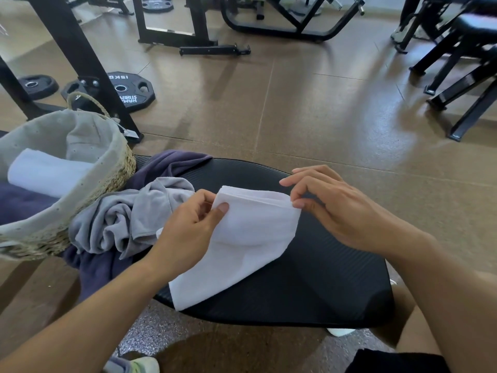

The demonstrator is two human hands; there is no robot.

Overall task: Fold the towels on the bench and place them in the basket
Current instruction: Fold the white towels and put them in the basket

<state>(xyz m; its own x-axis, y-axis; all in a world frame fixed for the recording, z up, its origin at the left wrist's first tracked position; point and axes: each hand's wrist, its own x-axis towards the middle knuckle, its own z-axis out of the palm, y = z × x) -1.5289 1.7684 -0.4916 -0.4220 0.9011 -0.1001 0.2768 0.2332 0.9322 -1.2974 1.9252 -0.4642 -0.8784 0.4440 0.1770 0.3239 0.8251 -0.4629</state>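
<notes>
A white towel (250, 238) was held over the black bench (322, 265), its far corners pinched by the left hand (188, 227) and right hand (330, 208). The basket (80, 184), at far left, held a rolled white towel (45, 172).

White towel (242, 243); grey towel (126, 219); purple towel (172, 165); black ribbed table (322, 278); tan woven basket (118, 173), grey liner; brown floor (309, 117).
</notes>
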